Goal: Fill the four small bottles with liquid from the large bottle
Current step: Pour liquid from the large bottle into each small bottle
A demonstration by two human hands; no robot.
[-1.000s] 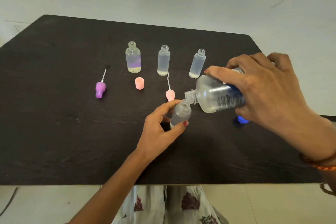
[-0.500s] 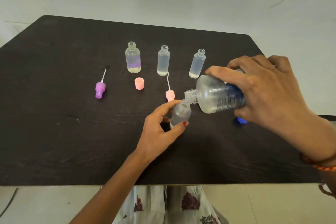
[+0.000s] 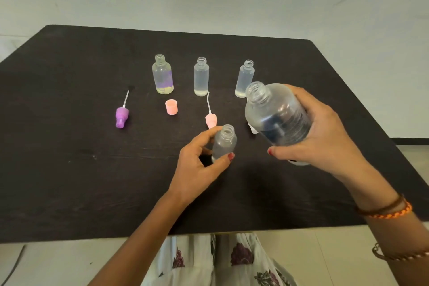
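Large bottle (image 3: 277,115) is in the right hand (image 3: 325,137), fingers wrapped round its body, held above the table (image 3: 69,169), mouth open and angled up toward the back, so nothing pours at this angle. It sits just right of the fourth small bottle (image 3: 224,144), not touching.

Left hand (image 3: 197,165) pinches that small bottle between thumb and fingers, upright on the table, cap off. Fill level is hard to read; looks clear and well filled.

The other three small bottles stand open in a back row: purple-label bottle (image 3: 163,74), middle bottle (image 3: 201,76), right bottle (image 3: 245,78). Each appears to hold clear liquid.

Loose on the table: purple sprayer top (image 3: 121,116), pink cap (image 3: 171,107), pink sprayer top (image 3: 210,118).

Judgement: pouring step on the last bottle looks at or near its end. Next: check the level; if short, tip the mouth back over the small neck, slow pour, left hand steadying. Narrow neck means spill risk. Otherwise set the big one down upright.
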